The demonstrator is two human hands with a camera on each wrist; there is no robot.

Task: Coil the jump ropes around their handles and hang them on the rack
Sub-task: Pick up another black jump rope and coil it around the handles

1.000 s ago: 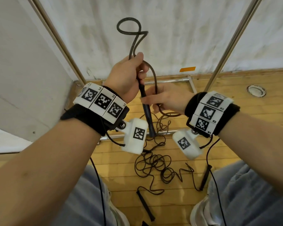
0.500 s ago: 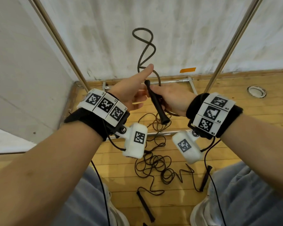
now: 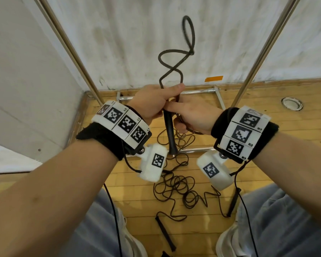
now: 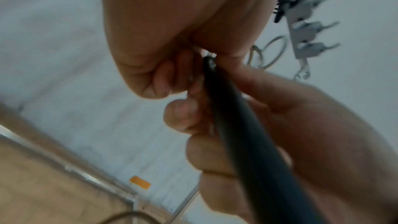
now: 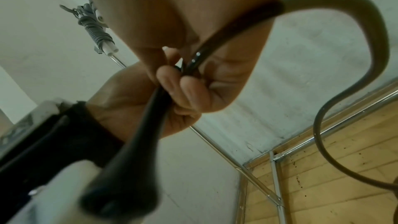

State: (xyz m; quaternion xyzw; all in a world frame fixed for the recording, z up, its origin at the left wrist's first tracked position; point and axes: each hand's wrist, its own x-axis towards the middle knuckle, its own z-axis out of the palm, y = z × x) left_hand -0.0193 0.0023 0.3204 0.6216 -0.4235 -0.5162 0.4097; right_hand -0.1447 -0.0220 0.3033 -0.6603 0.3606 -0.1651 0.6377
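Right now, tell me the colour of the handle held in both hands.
Black; the handle shows best in the head view.

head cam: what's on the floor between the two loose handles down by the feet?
A tangle of dark rope lies between the near handle and the right handle, on bare wood floor; head view.

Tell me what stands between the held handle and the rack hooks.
Nothing visible does. Both hands, left hand and right hand, grip the black handle; the rope loops up from it, uncoiled. The hooks show only in the wrist views, with open air before them.
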